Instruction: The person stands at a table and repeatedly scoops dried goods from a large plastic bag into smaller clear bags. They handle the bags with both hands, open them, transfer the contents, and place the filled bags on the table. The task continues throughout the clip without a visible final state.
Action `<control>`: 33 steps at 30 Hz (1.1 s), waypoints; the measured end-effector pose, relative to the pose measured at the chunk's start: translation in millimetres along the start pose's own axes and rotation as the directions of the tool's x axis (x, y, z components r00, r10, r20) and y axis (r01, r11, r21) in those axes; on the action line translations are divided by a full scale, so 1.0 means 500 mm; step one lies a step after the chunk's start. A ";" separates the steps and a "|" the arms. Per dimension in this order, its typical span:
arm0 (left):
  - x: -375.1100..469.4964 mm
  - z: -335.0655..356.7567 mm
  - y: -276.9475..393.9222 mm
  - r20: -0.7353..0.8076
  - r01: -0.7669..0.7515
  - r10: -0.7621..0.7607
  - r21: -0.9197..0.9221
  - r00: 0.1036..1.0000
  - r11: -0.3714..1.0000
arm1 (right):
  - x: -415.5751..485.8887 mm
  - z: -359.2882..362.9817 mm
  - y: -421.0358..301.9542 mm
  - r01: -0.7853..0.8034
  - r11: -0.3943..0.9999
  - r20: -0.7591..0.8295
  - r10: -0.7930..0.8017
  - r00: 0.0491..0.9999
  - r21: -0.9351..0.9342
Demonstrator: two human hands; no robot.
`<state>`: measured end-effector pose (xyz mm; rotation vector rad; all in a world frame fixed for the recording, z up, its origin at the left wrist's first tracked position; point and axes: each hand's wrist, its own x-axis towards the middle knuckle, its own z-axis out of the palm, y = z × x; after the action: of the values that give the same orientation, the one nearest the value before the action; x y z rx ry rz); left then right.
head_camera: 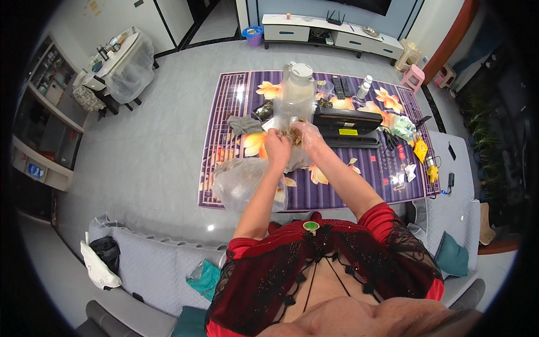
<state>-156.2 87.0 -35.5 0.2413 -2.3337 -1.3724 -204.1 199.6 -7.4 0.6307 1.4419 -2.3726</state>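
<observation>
Both of my hands meet over the middle of a low table with a purple floral cover (366, 196). My right hand (307, 134), in a thin clear plastic glove, holds a clump of brown dried material (296, 135). Bare, my left hand (277, 146) is closed at the edge of a clear plastic bag (298, 160) beside the clump; its fingertips are partly hidden. A large clear plastic bag (242, 181) with some contents lies near my left forearm. Just beyond my hands stands a white-lidded pitcher (301, 72), with translucent plastic in front of it. A black vacuum sealer (349, 120) sits to the right.
A grey cloth (244, 125) lies left of my hands. Two remote controls (342, 87), white bottles (364, 87), black-handled scissors (390, 141) and a yellow packet (420, 149) are on the table. A grey sofa (151, 261) is at the near side, and a pink stool (413, 78) stands at the far right.
</observation>
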 end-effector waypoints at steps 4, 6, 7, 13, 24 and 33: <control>-0.013 0.001 0.011 -0.017 -0.044 0.044 0.015 0.999 0.999 | -0.027 0.030 -0.003 0.010 0.993 -0.149 -0.027 0.988 -0.114; -0.016 -0.001 0.013 -0.019 -0.040 0.040 0.018 0.999 0.999 | -0.036 0.037 -0.004 -0.001 0.983 -0.164 -0.030 0.986 -0.186; -0.017 -0.003 0.014 -0.032 -0.048 0.049 0.018 0.998 0.999 | -0.036 0.037 -0.004 -0.011 0.977 -0.160 -0.023 0.987 -0.213; -0.015 -0.022 0.016 -0.021 -0.041 0.042 0.045 0.999 0.998 | 0.018 0.001 0.025 0.078 0.977 0.126 -0.053 0.991 -0.197; 0.007 -0.021 -0.022 0.043 -0.051 0.047 0.102 0.998 0.993 | 0.022 -0.036 0.016 0.401 0.324 0.322 -0.270 0.907 -0.857; 0.042 -0.031 -0.044 0.110 0.072 -0.083 0.098 0.991 0.993 | -0.120 -0.065 -0.070 0.486 0.774 0.196 -0.446 0.873 -0.405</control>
<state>-169.4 56.4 -42.4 0.2918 -2.5108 -1.3458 -161.6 245.5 36.6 0.0380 2.2101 -2.2156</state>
